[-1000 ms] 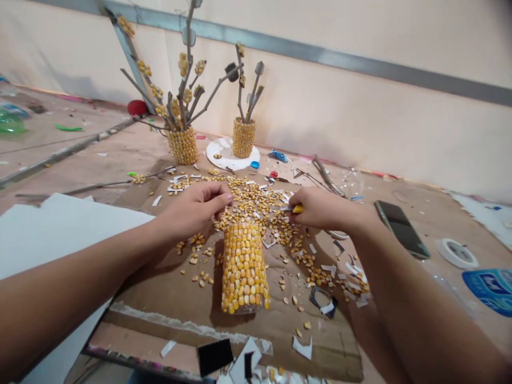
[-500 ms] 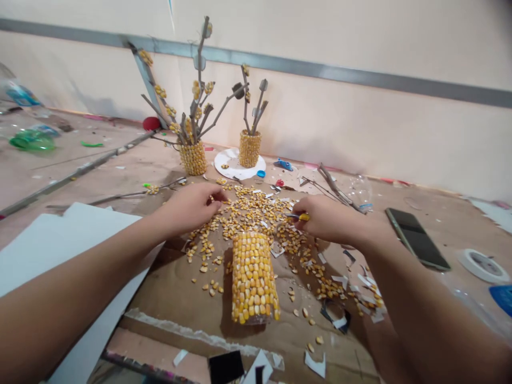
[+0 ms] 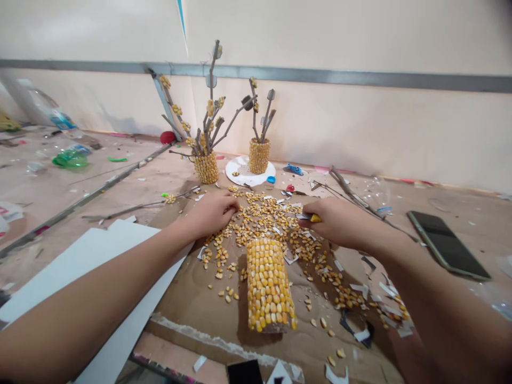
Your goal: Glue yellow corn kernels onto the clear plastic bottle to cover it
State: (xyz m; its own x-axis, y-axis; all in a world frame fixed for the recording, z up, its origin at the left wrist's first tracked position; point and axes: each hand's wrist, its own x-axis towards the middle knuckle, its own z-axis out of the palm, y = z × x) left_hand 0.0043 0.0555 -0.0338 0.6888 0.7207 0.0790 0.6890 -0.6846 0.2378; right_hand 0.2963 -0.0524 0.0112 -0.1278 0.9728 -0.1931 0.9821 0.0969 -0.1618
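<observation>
My left hand (image 3: 216, 213) is at the left edge of the scattered corn kernels (image 3: 262, 216), fingers curled together downward; whatever they pinch is hidden. My right hand (image 3: 332, 221), closed, grips a small yellow-handled tool with a flat grey tip (image 3: 310, 217) pointing left over the kernels. Between my forearms stands a cylinder covered in rows of corn kernels (image 3: 269, 285), with a bare clear rim showing at its near end. Neither hand touches it. All this is on brown cardboard (image 3: 192, 304).
Behind stand two kernel-covered pots, a larger one (image 3: 206, 168) and a smaller one (image 3: 260, 156), both with twigs; the smaller is on a white disc (image 3: 236, 173). A phone (image 3: 448, 245) lies right, white sheets (image 3: 100, 256) left. Paper scraps and a black ring (image 3: 357, 328) litter the cardboard.
The view has shifted, so everything appears further right and slightly lower. My left fingers have drawn together at the kernels. My right hand still holds the yellow-handled tool.
</observation>
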